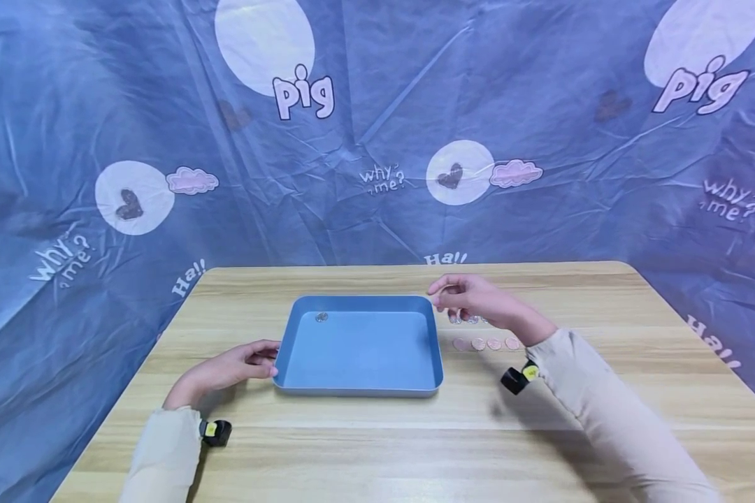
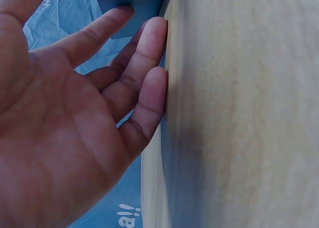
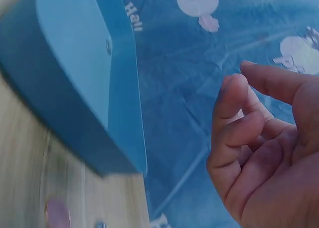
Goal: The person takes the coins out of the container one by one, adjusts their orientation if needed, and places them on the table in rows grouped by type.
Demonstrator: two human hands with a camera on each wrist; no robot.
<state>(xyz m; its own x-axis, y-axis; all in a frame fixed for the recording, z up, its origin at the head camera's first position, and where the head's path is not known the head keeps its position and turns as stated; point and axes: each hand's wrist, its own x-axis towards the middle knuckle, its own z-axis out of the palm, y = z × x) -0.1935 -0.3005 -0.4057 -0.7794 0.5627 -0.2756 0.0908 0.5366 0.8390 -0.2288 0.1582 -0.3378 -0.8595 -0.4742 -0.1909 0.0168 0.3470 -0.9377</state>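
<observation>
A blue rectangular tray point(image 1: 358, 353) lies on the table, with one silvery coin point(image 1: 321, 317) in its far left corner. My left hand point(image 1: 242, 363) is at the tray's left side, fingertips right at the wall. In the left wrist view the fingers point(image 2: 149, 44) are loosely bent and the palm is bare. Above the tray's far right corner hovers my right hand point(image 1: 478, 300). Its fingers point(image 3: 232, 96) are loosely curled near the thumb, with nothing showing between them. Beneath and beside it lie coppery coins point(image 1: 493, 344) in a row and silvery coins point(image 1: 472, 320), partly hidden by the hand.
The wooden table point(image 1: 365, 447) has rounded far corners. A blue printed cloth point(image 1: 377, 133) hangs behind and beside it. Black wrist cameras point(image 1: 217, 433) are strapped below both hands, over light sleeves.
</observation>
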